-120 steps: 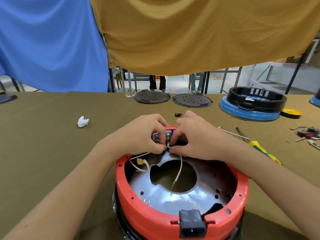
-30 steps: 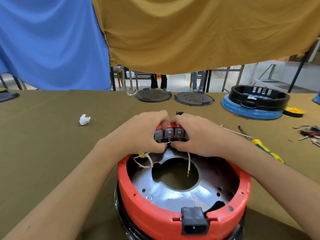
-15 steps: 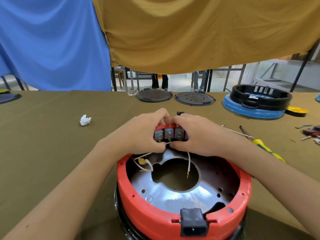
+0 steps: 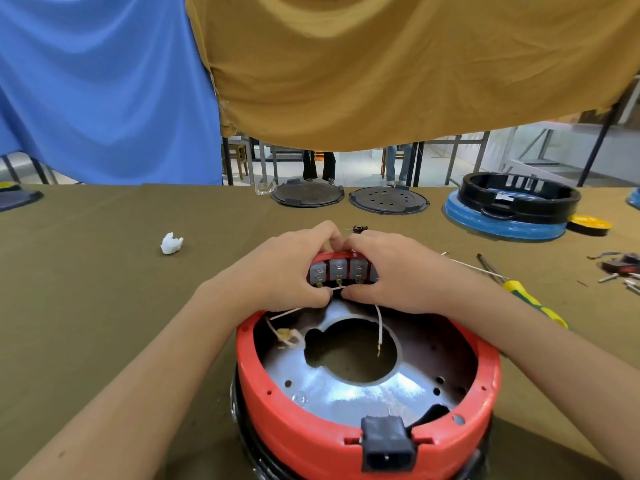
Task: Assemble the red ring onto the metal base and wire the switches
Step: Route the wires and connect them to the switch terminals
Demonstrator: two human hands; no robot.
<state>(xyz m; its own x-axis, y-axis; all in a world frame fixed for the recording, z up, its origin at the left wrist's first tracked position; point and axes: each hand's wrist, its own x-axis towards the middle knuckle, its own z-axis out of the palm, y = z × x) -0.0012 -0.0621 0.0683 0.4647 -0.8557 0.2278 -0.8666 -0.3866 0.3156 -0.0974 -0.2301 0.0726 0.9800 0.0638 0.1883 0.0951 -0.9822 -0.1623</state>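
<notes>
Red ring point(image 4: 311, 424) sits on the metal base point(image 4: 346, 393), at the table's point(image 4: 86, 306) near edge, centre. Black socket point(image 4: 387, 445) at the ring's near side. Row of grey switches point(image 4: 337, 271) at the ring's far side, terminals facing in. Left hand point(image 4: 280, 271) curled over the far rim left of the switches, fingertips pinching a white wire point(image 4: 332, 288) just under them. Right hand point(image 4: 398, 275) curled over the rim on the right, thumb and fingers pinching the same wire end. A second white wire point(image 4: 380, 327) hangs loose over the base's centre hole. Yellow-green screwdriver point(image 4: 530, 301) right of the right wrist. White scrap point(image 4: 171, 243) well off left. Two dark discs point(image 4: 388, 199) at the far edge, blue-black housing point(image 4: 512, 209) far right.
</notes>
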